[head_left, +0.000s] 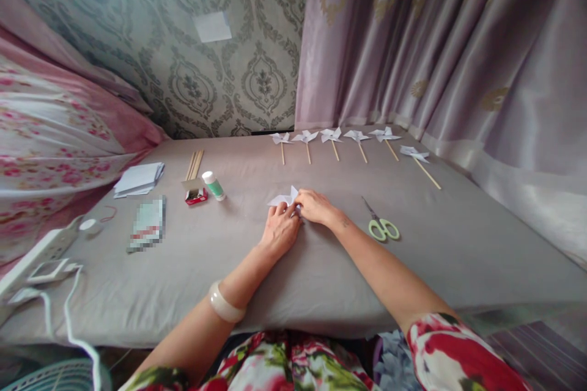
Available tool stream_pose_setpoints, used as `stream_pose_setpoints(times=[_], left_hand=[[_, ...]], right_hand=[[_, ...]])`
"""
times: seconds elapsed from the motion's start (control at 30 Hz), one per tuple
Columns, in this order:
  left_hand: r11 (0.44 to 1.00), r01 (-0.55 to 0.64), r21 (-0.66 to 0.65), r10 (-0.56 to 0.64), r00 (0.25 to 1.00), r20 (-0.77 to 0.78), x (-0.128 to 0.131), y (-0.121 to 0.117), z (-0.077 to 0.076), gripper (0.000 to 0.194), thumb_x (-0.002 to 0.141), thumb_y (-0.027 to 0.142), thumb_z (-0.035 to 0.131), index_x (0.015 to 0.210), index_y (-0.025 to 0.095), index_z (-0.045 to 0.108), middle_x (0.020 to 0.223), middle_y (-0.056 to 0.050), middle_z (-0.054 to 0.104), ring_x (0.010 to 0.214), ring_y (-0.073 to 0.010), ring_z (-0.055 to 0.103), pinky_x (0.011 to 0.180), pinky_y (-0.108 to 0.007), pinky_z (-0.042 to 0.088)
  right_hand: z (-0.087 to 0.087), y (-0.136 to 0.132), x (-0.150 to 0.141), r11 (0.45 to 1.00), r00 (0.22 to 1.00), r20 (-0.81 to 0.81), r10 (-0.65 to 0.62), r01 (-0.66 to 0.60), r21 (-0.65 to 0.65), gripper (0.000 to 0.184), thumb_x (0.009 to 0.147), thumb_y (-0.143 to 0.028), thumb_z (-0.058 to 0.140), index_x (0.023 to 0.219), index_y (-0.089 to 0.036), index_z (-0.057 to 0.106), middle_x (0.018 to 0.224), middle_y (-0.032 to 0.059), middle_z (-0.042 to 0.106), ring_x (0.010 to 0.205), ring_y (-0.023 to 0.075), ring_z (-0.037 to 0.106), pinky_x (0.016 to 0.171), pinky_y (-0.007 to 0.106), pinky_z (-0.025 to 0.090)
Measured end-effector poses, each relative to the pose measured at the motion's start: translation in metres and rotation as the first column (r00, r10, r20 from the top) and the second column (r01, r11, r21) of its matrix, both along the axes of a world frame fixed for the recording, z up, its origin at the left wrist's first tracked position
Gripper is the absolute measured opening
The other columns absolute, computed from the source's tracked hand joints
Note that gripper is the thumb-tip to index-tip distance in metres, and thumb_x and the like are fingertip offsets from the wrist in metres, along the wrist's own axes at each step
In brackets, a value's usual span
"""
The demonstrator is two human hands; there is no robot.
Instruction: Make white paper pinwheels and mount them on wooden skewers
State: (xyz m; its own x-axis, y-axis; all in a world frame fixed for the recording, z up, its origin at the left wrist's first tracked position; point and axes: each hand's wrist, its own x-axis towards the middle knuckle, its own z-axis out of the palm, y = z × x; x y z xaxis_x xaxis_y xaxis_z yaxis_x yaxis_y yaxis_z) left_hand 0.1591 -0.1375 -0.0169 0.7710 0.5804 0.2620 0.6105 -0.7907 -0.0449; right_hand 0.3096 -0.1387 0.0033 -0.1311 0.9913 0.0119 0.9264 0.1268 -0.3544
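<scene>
A white paper pinwheel (285,198) lies near the middle of the grey-covered table (220,263), partly covered by my fingers. My left hand (279,230), with a pale bangle on its wrist, is closed over the near side of the paper. From the right, my right hand (314,205) pinches the paper close to its centre, and the fingertips of both hands meet there. No stick shows under this pinwheel; its near part is hidden. To the right of my hands lie scissors (381,226) with light green handles, blades pointing away.
Several finished pinwheels (331,135) on sticks lie along the back right. Left of centre are a glue stick (213,186), a small red box (196,197), wooden sticks (195,165) and stacked white paper (139,179). A power strip (41,256) with cables occupies the left edge.
</scene>
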Motion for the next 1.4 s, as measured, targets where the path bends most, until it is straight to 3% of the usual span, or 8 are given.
stream_pose_setpoints(times=[0.1, 0.3, 0.5, 0.6, 0.77, 0.97, 1.17, 1.4], left_hand=[[1.0, -0.007, -0.02, 0.007, 1.0, -0.009, -0.001, -0.002, 0.002, 0.025, 0.093, 0.028, 0.041, 0.094, 0.018, 0.064, 0.116, -0.008, 0.061, 0.105, -0.0262, 0.046, 0.085, -0.04, 0.036], [0.998, -0.015, -0.067, 0.013, 1.0, -0.023, 0.0, -0.002, 0.006, 0.024, 0.093, 0.027, 0.039, 0.093, 0.018, 0.061, 0.109, -0.009, 0.062, 0.107, -0.0268, 0.044, 0.087, -0.041, 0.034], [0.994, -0.003, -0.109, 0.003, 1.0, -0.002, 0.0, -0.001, 0.007, 0.023, 0.092, 0.026, 0.039, 0.09, 0.019, 0.06, 0.106, -0.009, 0.064, 0.107, -0.0265, 0.045, 0.088, -0.042, 0.032], [0.986, -0.023, -0.165, 0.031, 0.998, 0.048, -0.003, 0.004, 0.008, 0.019, 0.088, 0.027, 0.046, 0.101, 0.02, 0.059, 0.104, -0.006, 0.067, 0.108, -0.0273, 0.045, 0.09, -0.044, 0.03], [0.954, -0.1, -0.281, 0.136, 0.984, 0.111, -0.002, 0.012, 0.013, 0.058, 0.078, 0.03, 0.057, 0.131, 0.016, 0.039, 0.111, -0.007, 0.069, 0.111, -0.0298, 0.044, 0.095, -0.048, 0.026], [0.945, -0.126, -0.302, 0.164, 0.981, 0.102, 0.003, 0.013, 0.016, 0.075, 0.076, 0.032, 0.057, 0.14, 0.009, 0.026, 0.113, -0.012, 0.068, 0.115, -0.0315, 0.044, 0.099, -0.05, 0.021], [0.957, -0.101, -0.272, 0.152, 0.973, 0.173, 0.0, 0.018, 0.01, 0.068, 0.077, 0.031, 0.055, 0.138, 0.012, 0.031, 0.109, -0.011, 0.07, 0.112, -0.0302, 0.048, 0.098, -0.05, 0.023], [0.936, -0.107, -0.335, 0.205, 0.94, 0.271, -0.004, 0.031, 0.005, 0.054, 0.08, 0.022, 0.05, 0.133, 0.018, 0.039, 0.103, -0.005, 0.073, 0.112, -0.0239, 0.05, 0.098, -0.045, 0.027]], right_hand=[[-0.004, 0.009, 0.01, 1.0, 0.999, -0.045, -0.015, 0.016, 0.007, 0.032, 0.084, -0.011, 0.046, 0.099, -0.023, 0.072, 0.106, 0.0053, 0.067, 0.099, 0.017, 0.061, 0.084, 0.024, 0.044], [-0.019, 0.004, 0.032, 0.954, 0.937, -0.279, -0.211, 0.259, 0.15, 0.034, 0.084, -0.009, 0.044, 0.105, -0.017, 0.07, 0.109, 0.0077, 0.069, 0.099, 0.0169, 0.062, 0.09, 0.027, 0.045], [-0.023, -0.004, 0.036, 0.952, 0.929, -0.296, -0.223, 0.273, 0.141, 0.032, 0.084, -0.009, 0.045, 0.105, -0.014, 0.069, 0.107, 0.0094, 0.069, 0.098, 0.0177, 0.063, 0.09, 0.027, 0.045], [-0.021, -0.006, 0.037, 0.951, 0.929, -0.293, -0.227, 0.276, 0.137, 0.031, 0.085, -0.012, 0.045, 0.105, -0.016, 0.069, 0.108, 0.0085, 0.069, 0.097, 0.0175, 0.063, 0.089, 0.027, 0.046], [-0.019, -0.01, 0.038, 0.95, 0.927, -0.268, -0.264, 0.297, 0.092, 0.03, 0.086, -0.014, 0.046, 0.106, -0.017, 0.068, 0.11, 0.0089, 0.068, 0.101, 0.0176, 0.062, 0.091, 0.027, 0.044], [-0.017, -0.012, 0.033, 0.953, 0.933, -0.239, -0.27, 0.294, 0.072, 0.03, 0.088, -0.015, 0.044, 0.107, -0.016, 0.066, 0.111, 0.0099, 0.067, 0.104, 0.0185, 0.061, 0.093, 0.027, 0.042], [-0.022, -0.009, 0.032, 0.939, 0.918, -0.244, -0.312, 0.337, 0.066, 0.029, 0.086, -0.015, 0.045, 0.104, -0.017, 0.068, 0.11, 0.0098, 0.068, 0.102, 0.019, 0.061, 0.091, 0.027, 0.043], [-0.032, -0.003, 0.037, 0.918, 0.875, -0.333, -0.351, 0.391, 0.06, 0.028, 0.085, -0.017, 0.047, 0.101, -0.02, 0.07, 0.1, 0.0059, 0.072, 0.091, 0.0174, 0.066, 0.083, 0.026, 0.047]])
